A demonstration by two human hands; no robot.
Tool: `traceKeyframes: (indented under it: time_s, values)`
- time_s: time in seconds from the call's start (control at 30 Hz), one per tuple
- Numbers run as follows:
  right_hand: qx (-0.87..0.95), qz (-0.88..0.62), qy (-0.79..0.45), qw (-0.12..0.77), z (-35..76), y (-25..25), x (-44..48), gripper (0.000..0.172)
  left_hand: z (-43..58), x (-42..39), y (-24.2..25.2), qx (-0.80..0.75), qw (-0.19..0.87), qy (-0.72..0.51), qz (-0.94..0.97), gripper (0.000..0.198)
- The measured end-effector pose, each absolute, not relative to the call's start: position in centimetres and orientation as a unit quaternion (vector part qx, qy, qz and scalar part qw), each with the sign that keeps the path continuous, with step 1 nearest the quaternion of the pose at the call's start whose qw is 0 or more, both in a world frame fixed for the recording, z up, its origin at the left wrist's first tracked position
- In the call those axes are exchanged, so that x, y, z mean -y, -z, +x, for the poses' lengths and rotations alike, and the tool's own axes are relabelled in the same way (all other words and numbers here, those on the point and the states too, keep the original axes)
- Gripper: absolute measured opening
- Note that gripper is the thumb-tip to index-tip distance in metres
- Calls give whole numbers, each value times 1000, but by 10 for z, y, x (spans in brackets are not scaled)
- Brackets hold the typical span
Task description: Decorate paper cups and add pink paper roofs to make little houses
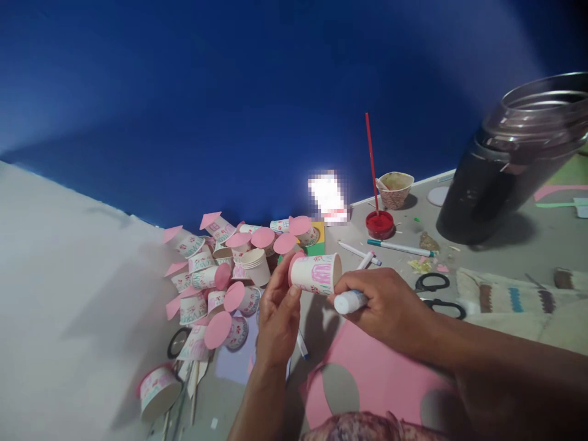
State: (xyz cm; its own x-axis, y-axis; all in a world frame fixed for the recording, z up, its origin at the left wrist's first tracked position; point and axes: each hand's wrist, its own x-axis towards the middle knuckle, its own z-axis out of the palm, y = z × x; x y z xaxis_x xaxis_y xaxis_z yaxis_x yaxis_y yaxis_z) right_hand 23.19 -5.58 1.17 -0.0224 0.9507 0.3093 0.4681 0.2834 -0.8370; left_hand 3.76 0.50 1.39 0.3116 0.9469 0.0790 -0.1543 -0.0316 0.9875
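Note:
In my left hand (pixel 278 312) lies a white paper cup (pixel 312 274), tipped on its side with its mouth to the right. Pink and green drawings mark its wall, and a pink edge shows at its base end. My right hand (pixel 383 300) is closed around a thick white tube (pixel 350 302), its blunt end facing me; its kind is unclear and its other end is hidden. Those fingers are by the cup's rim; whether they touch it I cannot tell. Below both hands, pink paper (pixel 362 367) with round cut-outs lies on the table.
Several decorated cups with pink paper discs (pixel 217 331) crowd the left, around stacked cups (pixel 256 264). Behind stand a red paint pot (pixel 380 225) and a small cup (pixel 395 190). Scissors (pixel 432 282), a marker (pixel 399 247) and a tall dark bottle (pixel 487 177) are right.

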Motion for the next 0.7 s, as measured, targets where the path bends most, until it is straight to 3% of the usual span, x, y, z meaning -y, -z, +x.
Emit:
traceKeyframes:
  time_s: [0.3,0.5,0.7]
  values:
    - [633,-550,-284,465,229,-15,56,9,43,-2,-13,-385,571,-447,571,63]
    - [472,-537,-493,496,239,-31,47,25,37,-9,-24,-401,607,-422,541,70]
    - [379,-533,-566,502,244,-37,42,26,31,-13,-24,-368,575,-435,587,54]
